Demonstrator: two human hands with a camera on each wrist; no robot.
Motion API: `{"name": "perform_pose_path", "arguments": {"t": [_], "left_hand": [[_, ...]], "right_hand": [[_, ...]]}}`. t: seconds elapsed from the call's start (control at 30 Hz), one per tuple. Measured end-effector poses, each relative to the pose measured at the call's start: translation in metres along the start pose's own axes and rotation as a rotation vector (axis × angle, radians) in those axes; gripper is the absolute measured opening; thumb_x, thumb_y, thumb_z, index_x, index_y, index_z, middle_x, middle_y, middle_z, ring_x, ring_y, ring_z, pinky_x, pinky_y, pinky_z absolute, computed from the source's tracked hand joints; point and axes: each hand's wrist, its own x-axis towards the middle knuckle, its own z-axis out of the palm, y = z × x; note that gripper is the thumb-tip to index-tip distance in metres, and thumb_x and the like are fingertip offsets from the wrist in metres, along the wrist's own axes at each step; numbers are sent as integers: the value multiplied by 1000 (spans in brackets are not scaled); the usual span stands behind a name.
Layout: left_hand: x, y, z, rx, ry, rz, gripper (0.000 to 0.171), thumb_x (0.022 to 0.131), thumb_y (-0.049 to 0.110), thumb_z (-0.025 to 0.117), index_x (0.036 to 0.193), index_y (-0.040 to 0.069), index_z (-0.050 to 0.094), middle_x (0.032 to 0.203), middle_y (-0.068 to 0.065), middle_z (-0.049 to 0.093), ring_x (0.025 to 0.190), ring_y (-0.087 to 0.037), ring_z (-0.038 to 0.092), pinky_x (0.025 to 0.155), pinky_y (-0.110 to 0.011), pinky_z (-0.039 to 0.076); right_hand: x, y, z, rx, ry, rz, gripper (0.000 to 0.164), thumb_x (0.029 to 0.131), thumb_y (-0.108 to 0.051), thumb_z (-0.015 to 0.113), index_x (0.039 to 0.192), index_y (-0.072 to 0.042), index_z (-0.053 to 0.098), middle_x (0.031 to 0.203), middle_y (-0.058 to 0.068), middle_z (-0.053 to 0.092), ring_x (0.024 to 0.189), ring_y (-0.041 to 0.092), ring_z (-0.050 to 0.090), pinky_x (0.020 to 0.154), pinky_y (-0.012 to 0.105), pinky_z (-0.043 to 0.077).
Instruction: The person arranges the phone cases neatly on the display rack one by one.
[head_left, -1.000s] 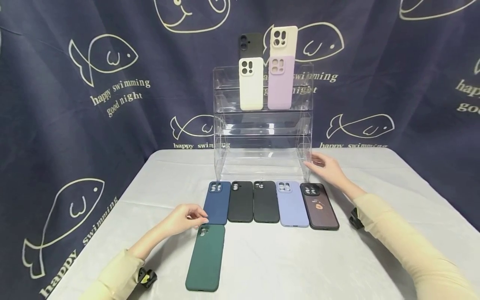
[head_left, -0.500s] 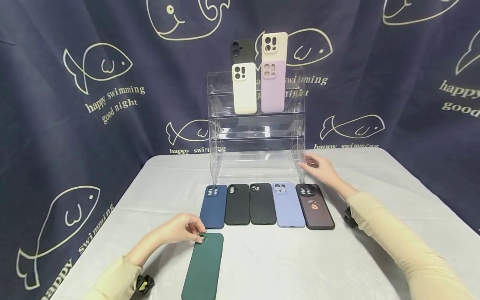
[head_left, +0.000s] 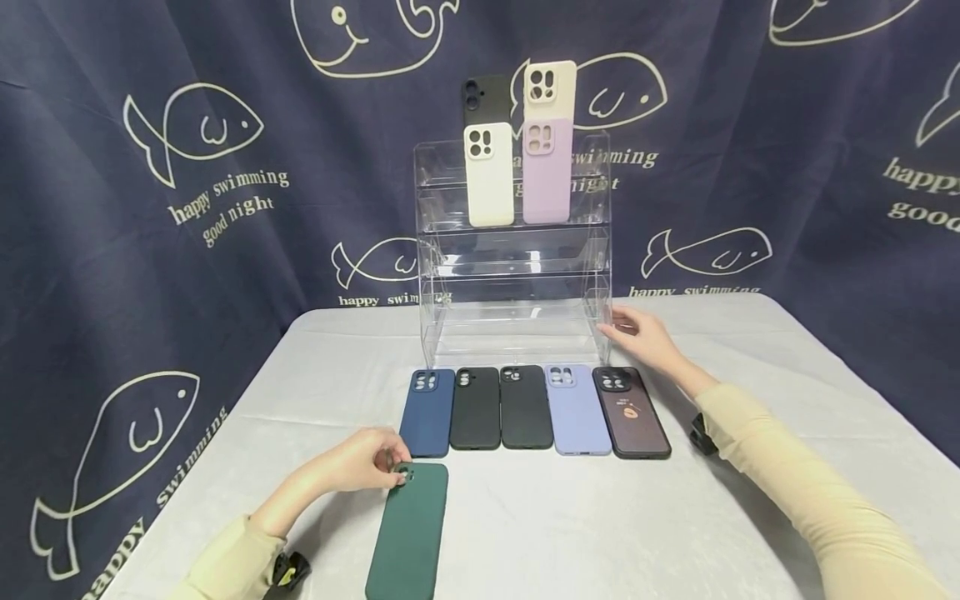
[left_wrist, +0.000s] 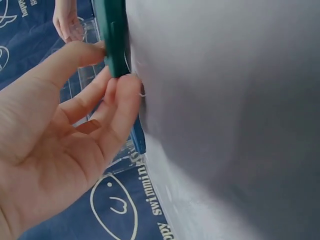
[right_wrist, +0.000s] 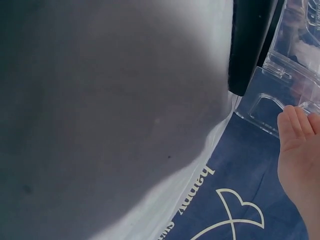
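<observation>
Left hand (head_left: 366,458): thumb and fingers pinch one green phone case (head_left: 408,533) at the near side of the table (head_left: 570,529). Right hand (head_left: 647,340): fingers nearly straight, touching the side of one clear tiered rack (head_left: 517,290). In a row before the rack lie blue case (head_left: 427,414), two black cases (head_left: 476,410), periwinkle case (head_left: 579,412), dark patterned case (head_left: 637,429). White case (head_left: 490,187) and lilac case (head_left: 547,183) stand on upper tiers.

Head view: I look forward and down across the table (head_left: 562,517), far enough back to frame the clear stand (head_left: 517,287). Left wrist: close, turned sideways, facing the left hand's palm (left_wrist: 65,145). Right wrist: low over tablecloth, right hand (right_wrist: 300,160) at frame edge. Head and left wrist share the green case (left_wrist: 115,40).
</observation>
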Motion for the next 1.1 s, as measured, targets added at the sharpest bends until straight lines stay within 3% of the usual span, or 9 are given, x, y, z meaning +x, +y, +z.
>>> {"name": "perform_pose_path", "arguments": {"t": [0.17,0.37,0.63,1.1], "left_hand": [[5,-1,1,-79,41,25,16,78,5,68,93,8,61,85,-2,58,67,2,51,60,-18,50],[15,2,-2,-164,106,-1,20,81,2,64,99,8,59,90,-6,57,72,-2,54,61,-19,51],[34,9,-7,-149,224,-17,25,82,4,64,107,6,63,96,-8,65,76,-5,58,61,-20,51],[63,17,-15,-194,291,-10,34,82,1,62,116,-1,60,106,-17,65,78,-15,64,59,-22,55]], "right_hand": [[0,-1,0,-10,-1,-5,58,90,-27,63,131,10,45,129,31,50,112,44,56,96,48,48],[1,-2,-1,-13,-3,-9,58,91,-28,62,131,10,45,129,31,50,112,44,55,96,48,47],[0,0,1,0,5,0,55,91,-28,62,131,6,47,129,29,51,112,43,56,96,48,47],[-2,-3,1,11,7,5,55,90,-27,63,130,7,47,129,30,51,112,43,56,97,48,47]]}}
